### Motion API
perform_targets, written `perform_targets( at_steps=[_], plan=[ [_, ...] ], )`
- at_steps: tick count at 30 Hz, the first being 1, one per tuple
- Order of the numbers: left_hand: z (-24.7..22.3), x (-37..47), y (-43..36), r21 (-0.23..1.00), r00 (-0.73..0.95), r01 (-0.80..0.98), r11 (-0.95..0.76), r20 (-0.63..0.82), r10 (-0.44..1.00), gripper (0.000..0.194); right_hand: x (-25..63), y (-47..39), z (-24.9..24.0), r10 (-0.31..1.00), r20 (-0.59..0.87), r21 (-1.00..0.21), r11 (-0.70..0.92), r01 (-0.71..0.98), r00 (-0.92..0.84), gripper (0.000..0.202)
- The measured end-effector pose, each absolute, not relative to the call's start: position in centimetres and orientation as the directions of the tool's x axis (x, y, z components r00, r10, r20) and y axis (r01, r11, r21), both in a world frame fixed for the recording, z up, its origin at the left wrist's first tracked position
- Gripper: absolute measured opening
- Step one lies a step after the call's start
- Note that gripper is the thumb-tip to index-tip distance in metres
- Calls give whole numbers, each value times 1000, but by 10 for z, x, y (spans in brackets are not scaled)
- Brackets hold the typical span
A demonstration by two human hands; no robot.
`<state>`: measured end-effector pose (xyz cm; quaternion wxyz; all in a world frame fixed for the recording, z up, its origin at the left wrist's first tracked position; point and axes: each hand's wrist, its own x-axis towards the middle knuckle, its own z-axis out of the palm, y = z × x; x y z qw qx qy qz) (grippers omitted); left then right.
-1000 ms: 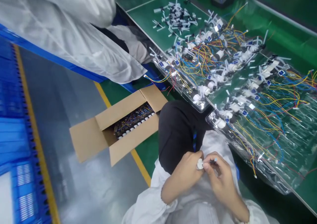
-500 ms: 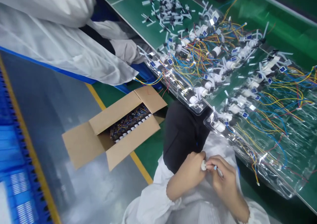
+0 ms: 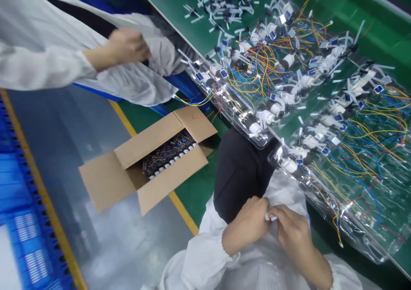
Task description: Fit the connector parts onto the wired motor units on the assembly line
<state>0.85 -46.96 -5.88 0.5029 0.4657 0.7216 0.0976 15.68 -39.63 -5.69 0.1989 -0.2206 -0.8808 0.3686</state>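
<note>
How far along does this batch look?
Apparently done: the row of white-ended parts in the open carton. In hand: left hand and right hand pinch a small white piece. Possibly left: wired parts on clear trays and the loose pile. Their finished state isn't discernible.

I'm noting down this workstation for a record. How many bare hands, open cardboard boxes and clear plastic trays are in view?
Bare hands: 3 (left hand, right hand, co-worker's hand)
Open cardboard box: 1
Clear plastic trays: 2 (left tray, right tray)
Total: 6
</note>
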Motion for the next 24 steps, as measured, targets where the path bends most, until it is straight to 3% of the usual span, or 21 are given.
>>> perform_targets(
  at_steps=[3,7,12,14,19,21,24],
  plan=[
    [-63,16,-466,547,-109,603,580,-664,740,26,157,-396,-62,542,118,-701,639,316,-832,47],
    [-67,18,-461,513,-155,602,612,-678,719,29,151,-389,-69,595,-93,-809,423,409,-798,34],
    [-64,4,-463,602,-169,511,614,-630,758,16,142,-381,-63,603,-208,-895,200,399,-770,16],
    [-59,-4,-466,668,-156,452,591,-593,790,10,143,-383,-57,657,-225,-931,72,357,-719,18],
    [-48,-12,-476,836,-136,94,541,-527,839,17,149,-396,-52,762,-358,-934,-283,220,-540,31],
    [-48,-10,-483,852,-132,-86,517,-524,842,23,148,-398,-50,748,-410,-907,-394,148,-521,33],
    [-52,-8,-492,837,-133,-202,508,-537,833,33,141,-397,-48,736,-426,-888,-450,89,-526,29]
  ],
)
